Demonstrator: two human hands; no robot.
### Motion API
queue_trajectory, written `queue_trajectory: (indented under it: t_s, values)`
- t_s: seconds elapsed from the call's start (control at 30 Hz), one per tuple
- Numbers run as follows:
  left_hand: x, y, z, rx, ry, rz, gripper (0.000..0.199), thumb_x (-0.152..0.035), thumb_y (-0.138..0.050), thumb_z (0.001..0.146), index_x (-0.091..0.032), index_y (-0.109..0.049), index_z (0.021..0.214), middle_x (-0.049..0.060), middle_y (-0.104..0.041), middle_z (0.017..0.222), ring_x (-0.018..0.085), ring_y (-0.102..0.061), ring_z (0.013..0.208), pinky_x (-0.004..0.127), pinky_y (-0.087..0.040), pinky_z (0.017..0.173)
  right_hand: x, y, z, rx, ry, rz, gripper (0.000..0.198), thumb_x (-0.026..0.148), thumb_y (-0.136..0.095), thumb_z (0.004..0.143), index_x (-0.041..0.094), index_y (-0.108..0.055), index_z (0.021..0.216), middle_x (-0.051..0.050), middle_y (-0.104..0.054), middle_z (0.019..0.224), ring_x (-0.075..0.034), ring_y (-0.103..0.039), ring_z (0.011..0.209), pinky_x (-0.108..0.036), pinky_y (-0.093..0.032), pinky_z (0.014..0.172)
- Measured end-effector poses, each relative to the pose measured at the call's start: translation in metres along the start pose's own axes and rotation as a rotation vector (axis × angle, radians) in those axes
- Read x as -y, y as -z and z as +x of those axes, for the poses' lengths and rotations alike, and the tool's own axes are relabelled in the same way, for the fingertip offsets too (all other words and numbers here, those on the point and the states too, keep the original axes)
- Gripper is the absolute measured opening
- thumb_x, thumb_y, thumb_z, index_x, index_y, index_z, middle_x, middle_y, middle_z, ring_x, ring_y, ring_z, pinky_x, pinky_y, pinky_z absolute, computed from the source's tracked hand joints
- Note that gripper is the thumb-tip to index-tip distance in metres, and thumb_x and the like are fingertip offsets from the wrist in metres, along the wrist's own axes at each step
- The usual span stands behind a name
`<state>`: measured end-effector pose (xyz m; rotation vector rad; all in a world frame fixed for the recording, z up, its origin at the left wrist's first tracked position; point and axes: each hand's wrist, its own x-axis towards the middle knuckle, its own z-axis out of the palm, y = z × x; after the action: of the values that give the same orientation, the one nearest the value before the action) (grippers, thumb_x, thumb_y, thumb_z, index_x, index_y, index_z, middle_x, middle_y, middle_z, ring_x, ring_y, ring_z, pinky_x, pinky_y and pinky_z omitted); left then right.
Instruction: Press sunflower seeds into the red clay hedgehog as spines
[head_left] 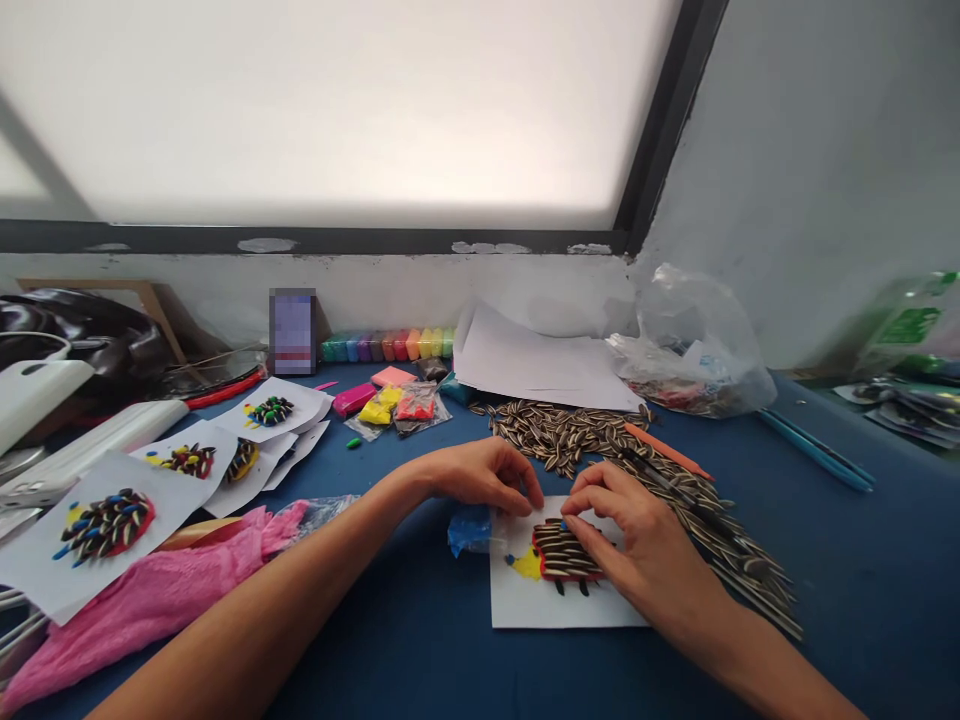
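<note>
A white card (517,612) lies on the blue table with a hedgehog picture (566,550) on it. Its back is striped sunflower seeds over red clay, its head is yellow clay, and dark seeds form the feet. My right hand (637,525) pinches a small piece of blue clay (564,524) between thumb and forefinger, at the upper part of the seed back. By the card's top left, my left hand (491,475) is open, its fingers loosely bent and nothing visible in them. Close below its wrist lies blue clay in a clear wrapper (471,530).
Loose sunflower seeds (555,432) spread behind the hands, with an orange stick (667,450) on them. Finished seed cards (169,455) and a pink cloth (157,590) lie left. Clay packets (382,405), stacked paper (536,360) and a plastic bag (697,350) are at the back.
</note>
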<state>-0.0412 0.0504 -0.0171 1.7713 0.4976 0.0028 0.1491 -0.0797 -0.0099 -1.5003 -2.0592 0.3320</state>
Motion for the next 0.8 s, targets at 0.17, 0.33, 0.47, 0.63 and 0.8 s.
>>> queue_trajectory:
  t_s: [0.17,0.33,0.47,0.63,0.8]
  values:
    - [-0.003,0.001,-0.002,0.004,-0.008,-0.069,0.017,-0.022,-0.069,0.077,-0.016,-0.071,0.093,-0.005,-0.06,0.058,0.008,-0.053,0.053,0.02,-0.041,0.055,-0.001,0.0,0.0,-0.006,-0.013,0.009,0.015,0.017,-0.054,0.09,0.022,-0.063,0.079,-0.005,-0.058,0.094,-0.018,-0.06,0.084,-0.034,-0.048,0.075]
    - [-0.019,-0.003,-0.007,-0.001,-0.022,-0.072,0.017,-0.026,-0.072,0.079,-0.015,-0.073,0.091,-0.003,-0.064,0.063,0.007,-0.055,0.054,0.019,-0.041,0.054,0.001,0.006,0.0,-0.025,-0.059,0.072,0.015,0.021,-0.055,0.09,0.023,-0.064,0.079,-0.003,-0.06,0.092,-0.017,-0.059,0.082,-0.032,-0.048,0.073]
    - [-0.029,-0.015,-0.007,0.03,-0.055,-0.064,0.031,-0.037,-0.078,0.075,-0.015,-0.073,0.096,-0.002,-0.065,0.063,0.008,-0.056,0.057,0.019,-0.041,0.056,0.007,0.009,0.0,-0.042,-0.14,0.198,0.015,0.032,-0.058,0.089,0.023,-0.062,0.077,-0.002,-0.06,0.092,-0.018,-0.058,0.082,-0.032,-0.046,0.072]
    - [-0.034,-0.021,-0.007,0.008,-0.119,-0.109,0.029,-0.042,-0.073,0.079,-0.013,-0.072,0.079,0.0,-0.064,0.059,0.009,-0.056,0.06,0.019,-0.041,0.058,0.015,0.013,0.001,-0.034,-0.175,0.276,0.018,0.036,-0.059,0.088,0.023,-0.06,0.076,0.0,-0.06,0.086,-0.017,-0.056,0.077,-0.032,-0.045,0.072]
    - [-0.036,-0.014,-0.012,-0.042,-0.145,-0.095,0.027,-0.04,-0.068,0.085,-0.013,-0.069,0.078,-0.001,-0.063,0.059,0.006,-0.048,0.053,0.018,-0.035,0.052,0.013,0.021,0.0,-0.044,-0.276,0.358,0.015,0.039,-0.055,0.091,0.025,-0.061,0.092,0.001,-0.062,0.083,-0.017,-0.059,0.077,-0.032,-0.047,0.071]
